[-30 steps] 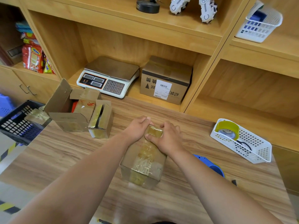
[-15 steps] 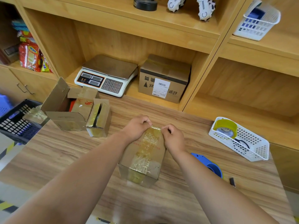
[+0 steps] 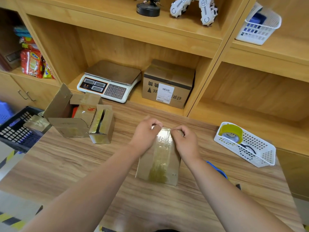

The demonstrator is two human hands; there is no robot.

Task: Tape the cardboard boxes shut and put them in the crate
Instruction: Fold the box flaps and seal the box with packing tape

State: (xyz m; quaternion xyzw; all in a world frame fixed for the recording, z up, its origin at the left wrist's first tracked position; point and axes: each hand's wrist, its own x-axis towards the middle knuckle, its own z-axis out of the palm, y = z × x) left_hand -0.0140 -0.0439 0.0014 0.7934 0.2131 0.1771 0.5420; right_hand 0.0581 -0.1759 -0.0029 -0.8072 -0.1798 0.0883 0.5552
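A person's 2 bare hands work on 1 small cardboard box (image 3: 174,166) lying flat on a wooden table (image 3: 75,164), directly in front of the person. A shiny tape strip (image 3: 161,153) runs down the middle of the box top. The left hand (image 3: 147,133) and the right hand (image 3: 186,143) sit side by side at the far end of the box. The fingers of both are curled and pinch the end of the tape strip where it meets the far edge.

The step in hand looks like folding the tape end over that edge. To do it well, pull the end taut and wrap it down the far face. Then rub from the centre outward so no bubbles or loose corners stay. Keep the flaps pressed closed underneath.

Counts:
- 5 cardboard boxes:
  - the 1 being taped
  - 1 large open box (image 3: 66,121) at the table's left
  - 1 small box (image 3: 102,129) touching it, with a gap still showing between its top flaps
  - 1 taped box (image 3: 37,123) at the rim of the crate
  - 1 labelled box (image 3: 168,84) on the shelf
- 1 dark crate (image 3: 13,131), off the table's left edge and well apart from the hands
- 2 white baskets: 1 on the table (image 3: 260,153) and 1 on an upper shelf (image 3: 260,25)
- 1 yellow tape roll (image 3: 231,132) in the table basket
- 1 blue dispenser (image 3: 218,169), partly hidden by the right forearm
- 1 scale (image 3: 108,82)
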